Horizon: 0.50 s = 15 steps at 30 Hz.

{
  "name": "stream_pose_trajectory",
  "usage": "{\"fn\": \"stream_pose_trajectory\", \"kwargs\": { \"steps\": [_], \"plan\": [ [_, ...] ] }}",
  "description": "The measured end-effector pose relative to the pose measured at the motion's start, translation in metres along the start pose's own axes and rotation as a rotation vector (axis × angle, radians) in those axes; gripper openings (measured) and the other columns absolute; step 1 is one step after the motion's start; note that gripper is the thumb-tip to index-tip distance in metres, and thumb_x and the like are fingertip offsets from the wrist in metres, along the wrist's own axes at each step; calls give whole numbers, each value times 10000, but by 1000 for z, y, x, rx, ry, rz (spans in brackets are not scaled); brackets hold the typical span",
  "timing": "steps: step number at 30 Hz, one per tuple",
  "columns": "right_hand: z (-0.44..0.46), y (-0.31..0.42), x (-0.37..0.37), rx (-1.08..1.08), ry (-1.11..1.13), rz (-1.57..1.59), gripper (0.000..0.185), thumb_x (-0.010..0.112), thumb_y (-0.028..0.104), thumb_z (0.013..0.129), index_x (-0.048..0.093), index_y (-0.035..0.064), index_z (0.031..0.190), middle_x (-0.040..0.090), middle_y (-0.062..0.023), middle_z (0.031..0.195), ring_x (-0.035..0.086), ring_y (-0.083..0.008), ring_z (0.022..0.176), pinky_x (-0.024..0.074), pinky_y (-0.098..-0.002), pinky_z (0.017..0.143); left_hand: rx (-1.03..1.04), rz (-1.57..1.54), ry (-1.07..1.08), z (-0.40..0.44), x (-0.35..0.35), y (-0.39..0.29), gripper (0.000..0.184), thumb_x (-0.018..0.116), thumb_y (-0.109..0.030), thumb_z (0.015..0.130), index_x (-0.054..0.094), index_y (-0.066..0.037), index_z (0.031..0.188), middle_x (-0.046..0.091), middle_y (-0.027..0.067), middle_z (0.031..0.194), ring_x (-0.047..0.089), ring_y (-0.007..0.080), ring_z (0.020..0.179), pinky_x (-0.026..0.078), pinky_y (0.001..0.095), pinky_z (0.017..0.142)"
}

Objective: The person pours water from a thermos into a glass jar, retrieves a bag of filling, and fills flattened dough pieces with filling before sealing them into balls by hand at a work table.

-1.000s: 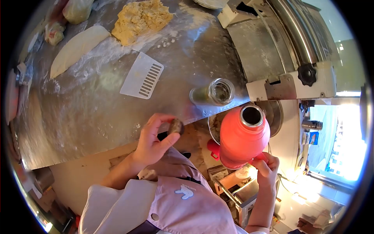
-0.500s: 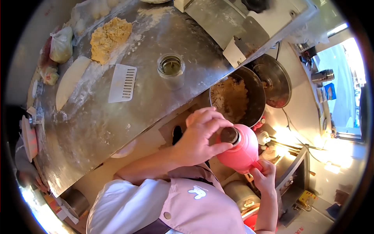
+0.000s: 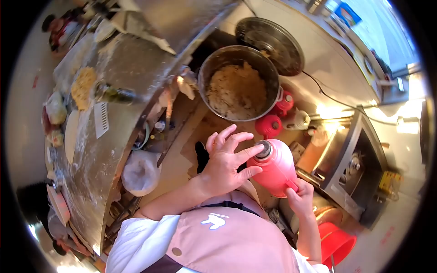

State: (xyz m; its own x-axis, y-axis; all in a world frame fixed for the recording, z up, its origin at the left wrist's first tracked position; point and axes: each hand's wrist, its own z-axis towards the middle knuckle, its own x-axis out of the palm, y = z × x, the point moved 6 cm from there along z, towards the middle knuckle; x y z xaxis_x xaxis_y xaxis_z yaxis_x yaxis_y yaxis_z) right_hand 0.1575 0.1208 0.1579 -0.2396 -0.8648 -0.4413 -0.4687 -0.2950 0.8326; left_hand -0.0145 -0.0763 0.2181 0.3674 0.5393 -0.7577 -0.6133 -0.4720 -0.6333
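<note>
My right hand [image 3: 300, 195] is wrapped round the handle of a pink thermos flask [image 3: 275, 170], which leans with its neck toward the upper left. At its mouth sits a dark stopper [image 3: 263, 149]. My left hand [image 3: 230, 157] is open, its fingers spread. The index fingertip rests at the stopper and the thumb is by the flask's shoulder. Just beyond stands a large metal pot [image 3: 204, 84] holding a pale brown, floury mass [image 3: 239, 91]. Its lid [image 3: 271, 43] leans behind it.
Left is a floury steel table [image 3: 98, 168] bearing dough [image 3: 84, 86], a slotted white scraper [image 3: 101, 119] and a glass jar [image 3: 114, 94]. A lined bin [image 3: 141, 173] stands below. More flasks [image 3: 269, 126], an open metal cabinet [image 3: 350, 168] and a red bucket [image 3: 337, 243] are right. Another person [image 3: 66, 227] is lower left.
My view has swung toward the pot and floor. My left thumb and fingers, earlier round the stopper, have spread, leaving the index finger at it. My right hand keeps hold of the flask's handle.
</note>
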Motion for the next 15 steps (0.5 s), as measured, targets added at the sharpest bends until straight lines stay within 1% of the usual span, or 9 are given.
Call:
{"fn": "stream_pose_trajectory", "kwargs": {
  "steps": [1, 2, 5, 6, 9, 10, 13, 14, 15],
  "plan": [
    [-3, -11, -9, 7, -16, 8, 85, 552, 30, 659, 491, -22, 631, 440, -116, 572, 445, -195, 525, 380, -314, 519, 19, 31, 31, 5, 13, -9, 477, 700, -488, 788, 667, -228, 1186, 481, 86, 1333, 357, 369, 1273, 214, 519, 1045],
    [-5, -22, -18, 15, -26, 14, 94, 556, 28, 674, 489, -19, 628, 450, -97, 575, 449, -178, 535, 381, -307, 523, 39, 63, 58, 11, 26, -18, 499, 688, -495, 798, 647, -232, 1220, 465, 93, 1349, 352, 370, 1276, 210, 522, 1045],
    [-14, -61, -39, 75, -137, 93, 103, 562, 26, 694, 493, -14, 629, 462, -70, 585, 452, -149, 554, 383, -296, 532, 40, 27, 157, 23, 63, -37, 614, 669, -513, 808, 544, -222, 1334, 396, 118, 1400, 339, 370, 1283, 203, 530, 1042],
    [-17, -81, -41, 123, -145, 129, 119, 570, 30, 716, 499, -11, 629, 463, -47, 599, 457, -122, 579, 391, -286, 545, 50, -5, 172, 24, 77, -39, 693, 669, -497, 810, 463, -190, 1395, 349, 134, 1430, 351, 350, 1281, 202, 521, 1045],
    [-20, -132, -42, 254, -195, 165, 129, 571, 35, 725, 501, -11, 628, 457, -39, 594, 454, -111, 580, 393, -280, 550, -22, -76, 211, 22, 99, -34, 679, 681, -461, 804, 487, -147, 1374, 369, 134, 1418, 372, 320, 1274, 208, 509, 1045],
    [-19, -138, -43, 310, -223, 141, 153, 574, 45, 740, 492, -7, 622, 464, -19, 586, 445, -92, 581, 393, -277, 554, -53, -62, 241, 19, 106, -28, 674, 711, -391, 788, 478, -146, 1371, 381, 129, 1401, 371, 302, 1280, 232, 517, 1042],
    [-17, -193, -34, 472, -267, 211, 171, 574, 54, 749, 487, -4, 615, 480, 5, 578, 435, -73, 570, 388, -271, 545, -187, -45, 253, 8, 117, 5, 612, 702, -358, 803, 503, -132, 1336, 437, 136, 1356, 409, 313, 1258, 252, 491, 1045],
    [-19, -217, -29, 519, -277, 173, 151, 578, 67, 762, 534, -3, 636, 495, 20, 581, 439, -60, 564, 388, -267, 534, -221, -36, 266, 1, 123, 21, 610, 701, -355, 804, 502, -128, 1334, 443, 136, 1352, 414, 316, 1256, 259, 479, 1047],
    [-18, -230, -24, 559, -306, 215, 140, 587, 59, 764, 541, 17, 639, 486, 36, 587, 430, -55, 556, 369, -261, 521, -255, -29, 279, -6, 128, 39, 609, 700, -352, 806, 501, -124, 1333, 448, 137, 1348, 419, 320, 1253, 267, 468, 1049]
  ]
}}
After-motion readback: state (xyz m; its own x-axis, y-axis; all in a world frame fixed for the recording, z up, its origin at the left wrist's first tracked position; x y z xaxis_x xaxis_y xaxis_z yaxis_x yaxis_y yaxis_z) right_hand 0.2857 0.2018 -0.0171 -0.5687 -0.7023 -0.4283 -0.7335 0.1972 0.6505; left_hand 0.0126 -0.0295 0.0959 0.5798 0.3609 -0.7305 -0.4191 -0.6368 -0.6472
